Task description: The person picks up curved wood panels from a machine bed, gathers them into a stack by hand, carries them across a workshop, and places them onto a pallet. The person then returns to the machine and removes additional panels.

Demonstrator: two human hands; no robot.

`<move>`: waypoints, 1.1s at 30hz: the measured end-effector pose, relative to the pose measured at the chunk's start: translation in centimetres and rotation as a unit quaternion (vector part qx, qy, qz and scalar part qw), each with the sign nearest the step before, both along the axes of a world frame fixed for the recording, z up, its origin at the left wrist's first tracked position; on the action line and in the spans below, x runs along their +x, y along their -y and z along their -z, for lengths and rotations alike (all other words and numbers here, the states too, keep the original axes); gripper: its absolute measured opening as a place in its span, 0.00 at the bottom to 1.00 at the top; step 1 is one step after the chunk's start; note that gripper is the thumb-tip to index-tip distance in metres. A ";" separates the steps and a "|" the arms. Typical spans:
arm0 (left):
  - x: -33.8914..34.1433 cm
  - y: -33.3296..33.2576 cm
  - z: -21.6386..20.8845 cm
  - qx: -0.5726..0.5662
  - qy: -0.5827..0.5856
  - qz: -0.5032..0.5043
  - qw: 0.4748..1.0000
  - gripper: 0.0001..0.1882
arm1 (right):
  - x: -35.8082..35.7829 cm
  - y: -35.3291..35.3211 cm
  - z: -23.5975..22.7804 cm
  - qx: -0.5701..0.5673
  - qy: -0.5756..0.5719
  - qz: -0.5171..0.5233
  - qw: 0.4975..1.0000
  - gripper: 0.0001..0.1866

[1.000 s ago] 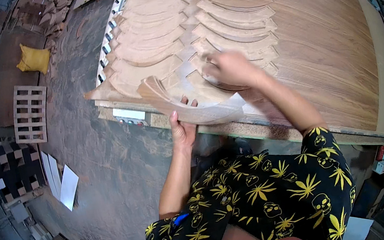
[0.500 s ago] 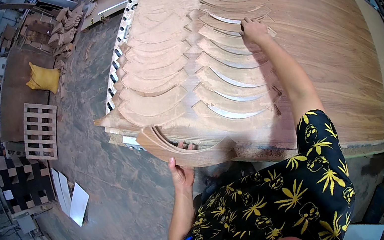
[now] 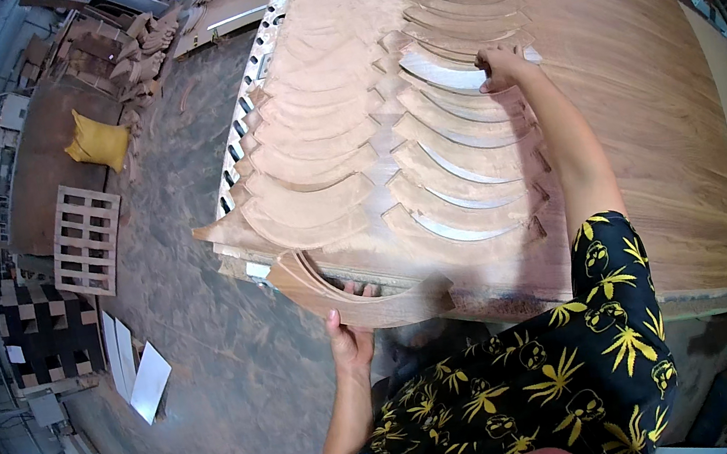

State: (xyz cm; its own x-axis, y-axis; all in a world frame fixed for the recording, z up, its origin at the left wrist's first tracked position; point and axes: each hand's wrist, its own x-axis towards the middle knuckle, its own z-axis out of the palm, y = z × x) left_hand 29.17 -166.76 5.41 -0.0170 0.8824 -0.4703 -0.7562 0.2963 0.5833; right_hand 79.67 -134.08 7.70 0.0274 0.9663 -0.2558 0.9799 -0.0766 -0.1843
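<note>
My left hand (image 3: 352,338) is wrapped round a stack of curved wooden pieces (image 3: 367,310), thumb on the near face and fingertips over the inner curve. The stack is held just off the table's near edge. Over the cut sheet, my right hand (image 3: 503,67) has its fingers closed on a curved wooden piece (image 3: 450,97), partly covered by the hand. A wide pale crescent gap (image 3: 442,74) shows beside that piece. More curved cut-outs (image 3: 461,183) lie in the same row toward me, with narrower pale gaps between some of them.
Another row of dusty curved cut-outs (image 3: 308,207) lies on the left. Uncut wood-grain sheet (image 3: 644,135) spans the right. Left of the table, a slatted wooden panel (image 3: 87,240), a yellow sack (image 3: 97,141) and white boards (image 3: 150,384) rest about the dusty floor (image 3: 202,348).
The gap by my right hand has widened as the curved piece shifted toward me. My left hand still holds the stack. The whole view has shifted slightly.
</note>
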 end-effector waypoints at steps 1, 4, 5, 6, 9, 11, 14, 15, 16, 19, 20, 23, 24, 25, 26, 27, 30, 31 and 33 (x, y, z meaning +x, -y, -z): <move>0.0 0.0 -0.1 -0.001 0.000 0.001 1.000 0.45 | 0.1 0.2 0.1 0.009 0.006 -0.008 1.000 0.33; 0.0 0.1 0.0 -0.010 0.002 0.001 1.000 0.45 | 0.0 0.4 -0.2 0.018 0.010 -0.036 0.999 0.32; -0.1 0.2 0.1 -0.017 0.004 -0.002 1.000 0.46 | -0.3 0.7 -1.4 0.010 0.001 -0.047 0.999 0.31; -0.1 0.3 0.2 -0.023 0.007 -0.004 1.000 0.46 | -0.5 0.7 -1.9 0.002 -0.007 -0.058 0.998 0.31; -0.1 0.2 0.3 -0.023 0.005 -0.002 1.000 0.47 | 1.1 -0.5 -1.4 0.066 -0.070 -0.040 0.995 0.31; -0.3 0.1 0.4 -0.032 0.013 -0.006 0.999 0.48 | 1.9 -1.6 -1.0 0.112 -0.041 -0.036 0.992 0.29; -0.8 0.3 0.8 -0.036 0.018 -0.012 0.999 0.49 | 2.5 -3.9 0.0 0.111 0.018 -0.005 0.994 0.31; -0.9 0.2 0.9 -0.036 0.018 -0.011 0.999 0.49 | 2.8 -4.3 1.1 0.131 0.051 -0.003 0.990 0.32; -0.9 0.1 0.7 -0.039 0.009 -0.012 0.999 0.49 | 2.8 -4.4 1.5 0.149 0.082 -0.002 0.985 0.33; -0.8 0.0 0.0 -0.046 -0.003 -0.015 0.999 0.50 | 2.4 -5.2 2.1 0.086 0.088 0.026 0.992 0.35; -0.7 -0.1 -0.1 -0.046 -0.003 -0.015 0.999 0.50 | 2.4 -5.4 2.1 0.085 0.080 0.022 0.993 0.34; -0.8 -0.2 -0.2 -0.047 -0.003 -0.016 0.999 0.49 | 2.5 -6.0 1.4 0.066 0.062 0.011 0.996 0.34; -0.9 -0.1 0.0 -0.048 -0.002 -0.017 0.999 0.49 | 2.3 -6.4 1.1 0.052 0.058 0.009 0.997 0.34; -0.9 -0.4 0.0 -0.047 0.000 -0.015 0.999 0.48 | 2.7 -6.9 1.0 0.043 0.055 0.009 0.997 0.34; -0.9 -0.5 0.0 -0.046 0.002 -0.011 0.999 0.48 | 3.1 -7.3 0.9 0.034 0.053 0.010 0.998 0.34; -0.7 -0.5 -0.1 -0.046 0.005 -0.008 0.999 0.47 | 3.5 -7.6 0.9 0.028 0.052 0.009 0.998 0.33; -0.8 -0.3 -0.3 -0.051 0.005 -0.008 0.999 0.47 | 3.0 -8.0 1.1 0.011 0.034 0.010 0.999 0.34; -0.8 -0.3 -0.5 -0.055 0.006 -0.006 0.998 0.46 | 3.1 -8.0 1.3 0.008 0.031 0.014 0.999 0.34; -0.6 -0.4 -0.8 -0.056 0.003 -0.011 0.998 0.46 | 3.3 -7.9 1.5 0.006 0.030 0.023 0.999 0.32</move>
State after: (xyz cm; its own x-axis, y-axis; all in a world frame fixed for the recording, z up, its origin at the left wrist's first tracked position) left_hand 28.57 -166.39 6.23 -0.0326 0.8234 -0.5665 -0.7661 0.3434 0.5433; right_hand 82.97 -126.19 6.23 0.0868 0.9665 -0.2415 0.9846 -0.1202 -0.1273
